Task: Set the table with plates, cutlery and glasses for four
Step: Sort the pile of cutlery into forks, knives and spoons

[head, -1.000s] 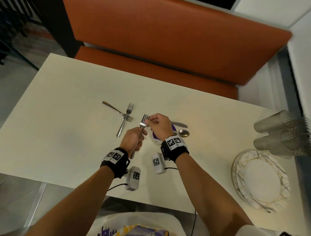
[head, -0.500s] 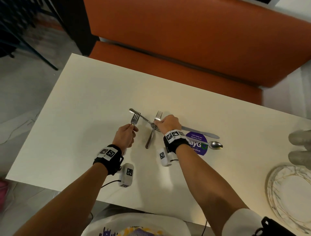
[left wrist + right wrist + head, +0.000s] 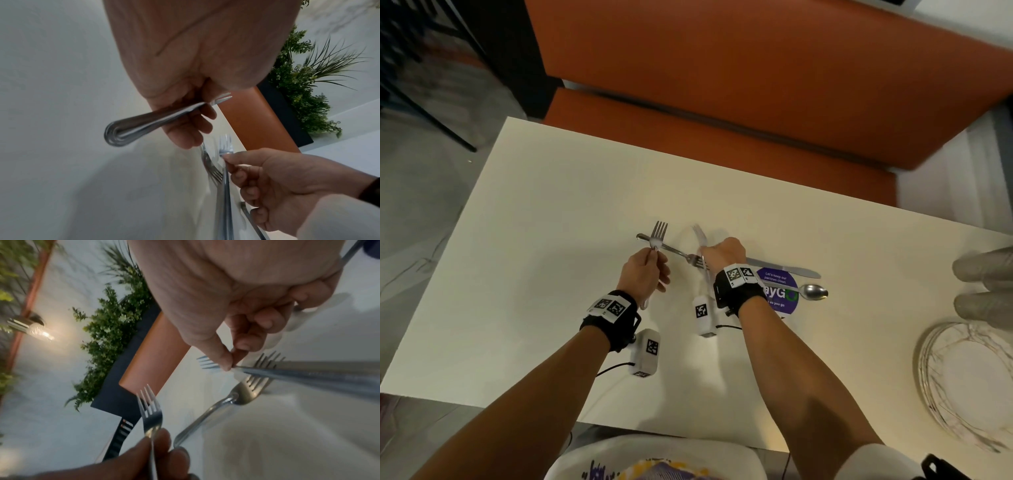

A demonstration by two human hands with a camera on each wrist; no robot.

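My left hand (image 3: 654,256) grips a steel fork (image 3: 659,230) by its handle (image 3: 144,123), tines pointing away, held above the cream table (image 3: 551,240). My right hand (image 3: 707,251) pinches a second fork (image 3: 699,234) at its neck between thumb and forefinger (image 3: 226,363); this fork is blurred. A third fork (image 3: 671,249) lies flat on the table between the hands, its tines (image 3: 252,384) under the pinched fork. To the right of my right hand lie a knife (image 3: 787,270) and a spoon (image 3: 813,292).
A purple round sticker (image 3: 779,291) sits under the spoon's handle. A stack of marbled plates (image 3: 969,380) and stacked tumblers (image 3: 986,284) stand at the table's right end. An orange bench (image 3: 722,130) runs along the far side. Plants (image 3: 304,84) stand beyond.
A second ago both hands held one fork. The left hand has carried it leftward alone. The right hand reached to the crossed forks and took hold of one, whose handle has swung right.
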